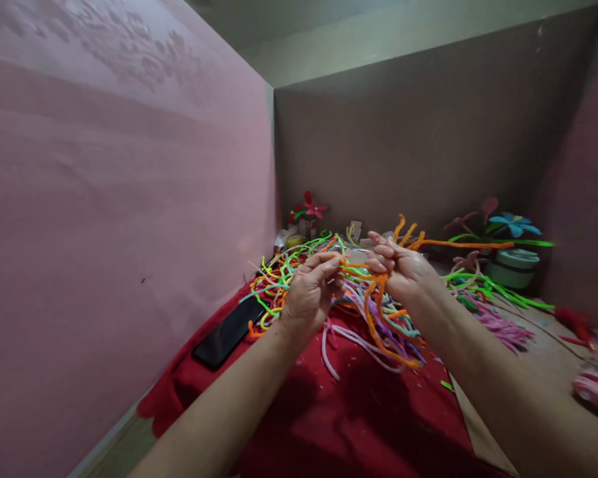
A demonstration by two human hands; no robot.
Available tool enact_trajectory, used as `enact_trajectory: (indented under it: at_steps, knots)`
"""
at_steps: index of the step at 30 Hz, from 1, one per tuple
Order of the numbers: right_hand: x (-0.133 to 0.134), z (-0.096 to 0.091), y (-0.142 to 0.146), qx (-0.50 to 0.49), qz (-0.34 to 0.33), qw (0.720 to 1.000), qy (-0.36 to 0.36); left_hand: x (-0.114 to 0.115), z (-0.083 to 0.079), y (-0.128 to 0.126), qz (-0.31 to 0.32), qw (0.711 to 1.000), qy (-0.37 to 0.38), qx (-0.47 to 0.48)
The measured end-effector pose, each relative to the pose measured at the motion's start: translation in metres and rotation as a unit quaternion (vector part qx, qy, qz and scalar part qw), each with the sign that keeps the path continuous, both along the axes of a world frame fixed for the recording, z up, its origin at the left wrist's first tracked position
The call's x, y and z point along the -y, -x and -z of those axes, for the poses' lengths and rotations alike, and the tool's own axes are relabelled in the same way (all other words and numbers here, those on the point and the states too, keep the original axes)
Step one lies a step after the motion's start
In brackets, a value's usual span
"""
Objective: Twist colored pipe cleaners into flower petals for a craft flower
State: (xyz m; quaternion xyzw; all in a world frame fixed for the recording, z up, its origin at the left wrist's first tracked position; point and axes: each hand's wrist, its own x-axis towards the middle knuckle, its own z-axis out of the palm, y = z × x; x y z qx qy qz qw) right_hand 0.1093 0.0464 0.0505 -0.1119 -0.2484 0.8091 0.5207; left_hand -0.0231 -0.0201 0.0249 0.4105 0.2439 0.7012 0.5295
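Orange pipe cleaners (373, 312) run between my two hands, above a red cloth. My left hand (313, 285) pinches the ends of a few of them between thumb and fingertips. Wrapped round the same bunch, my right hand (403, 262) lets some strands stick out past the wrist side and others hang down in loops. Beneath and behind the hands spreads a tangled heap of pipe cleaners (279, 272) in green, yellow, purple and pale blue. Two pale pink pipe cleaners (329, 355) lie on the cloth in front. Parts of the bunch are hidden inside the right fingers.
A black phone (229, 332) lies left on the red cloth (299, 411). Fuzzy flowers (315, 210) stand at the back left, and a blue flower (515, 224) rises by a pale green round container (513, 267). Pink walls (129, 199) close in the left side.
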Motion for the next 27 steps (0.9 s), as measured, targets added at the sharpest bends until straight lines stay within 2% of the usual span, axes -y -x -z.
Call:
enact_trajectory:
  at_steps: [3,5,8,11,14,17,20,22,23,24,25,27]
  knots:
    - [0.001,0.017,0.000,0.024,-0.050,0.997,0.057,0.004,0.015,-0.007,0.076,0.997,-0.007,0.013]
    - [0.001,0.027,-0.002,0.040,-0.080,0.992,0.091,0.006,0.023,-0.010,0.119,0.993,-0.019,-0.020]
    - [0.001,0.039,-0.006,0.059,-0.096,0.988,0.106,0.009,0.033,-0.009,0.171,0.983,-0.009,-0.072]
    - [0.004,0.049,-0.013,0.077,-0.095,0.985,0.123,0.016,0.036,-0.009,0.201,0.968,-0.013,-0.147]
    - [0.005,0.056,-0.021,0.102,-0.100,0.980,0.140,0.026,0.034,-0.013,0.214,0.938,-0.049,-0.269]
    - [0.006,0.061,-0.031,0.107,-0.087,0.981,0.135,0.034,0.033,-0.016,0.143,0.902,-0.144,-0.382]
    - [0.010,0.064,-0.039,0.082,-0.071,0.986,0.128,0.036,0.036,-0.016,0.002,0.845,-0.245,-0.475]
    - [0.015,0.064,-0.041,0.072,-0.060,0.989,0.117,0.034,0.041,-0.015,-0.091,0.818,-0.251,-0.509]
    - [0.018,0.063,-0.041,0.070,-0.057,0.990,0.110,0.032,0.043,-0.015,-0.128,0.819,-0.234,-0.508]
    - [0.021,0.063,-0.040,0.069,-0.056,0.991,0.103,0.029,0.044,-0.015,-0.154,0.833,-0.204,-0.490]
    - [0.023,0.062,-0.040,0.069,-0.056,0.991,0.098,0.026,0.045,-0.016,-0.163,0.861,-0.164,-0.453]
    - [0.027,0.061,-0.038,0.063,-0.055,0.992,0.095,0.023,0.046,-0.017,-0.123,0.934,-0.070,-0.329]
